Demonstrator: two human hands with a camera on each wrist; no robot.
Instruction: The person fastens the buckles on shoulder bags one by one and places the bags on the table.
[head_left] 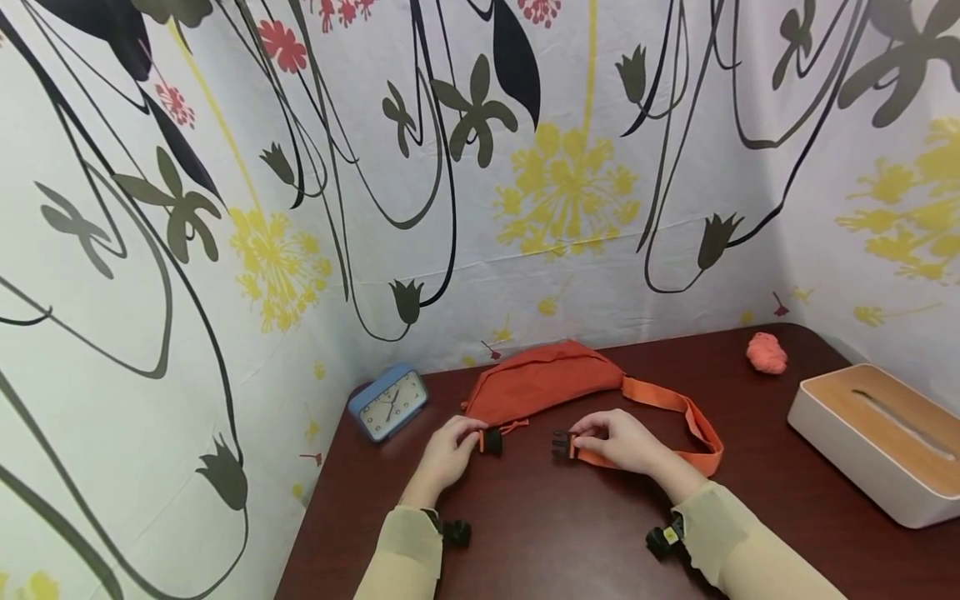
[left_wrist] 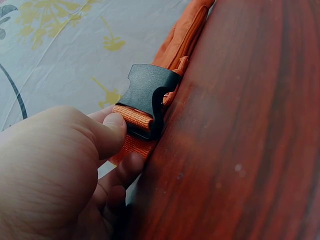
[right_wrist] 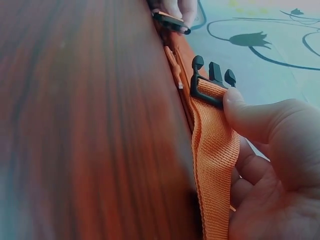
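An orange waist bag (head_left: 547,379) lies at the back of the table, its orange strap (head_left: 701,425) looping round on the right. My left hand (head_left: 446,454) pinches the webbing at the black socket half of the buckle (left_wrist: 150,87) between thumb and fingers. In my right hand (head_left: 626,442) is the strap end with the black pronged half of the buckle (right_wrist: 214,80), the thumb at its base. The two halves are apart, with a gap between them, and the prongs point toward the socket side. An orange zipper pull (head_left: 515,426) hangs near the socket half.
At the back left a blue alarm clock (head_left: 390,402) stands on the dark red-brown table (head_left: 540,533). A pink ball of yarn (head_left: 767,353) lies at the back right. Nearer on the right is a white tissue box (head_left: 847,446) with a wooden lid. A patterned cloth surrounds the table.
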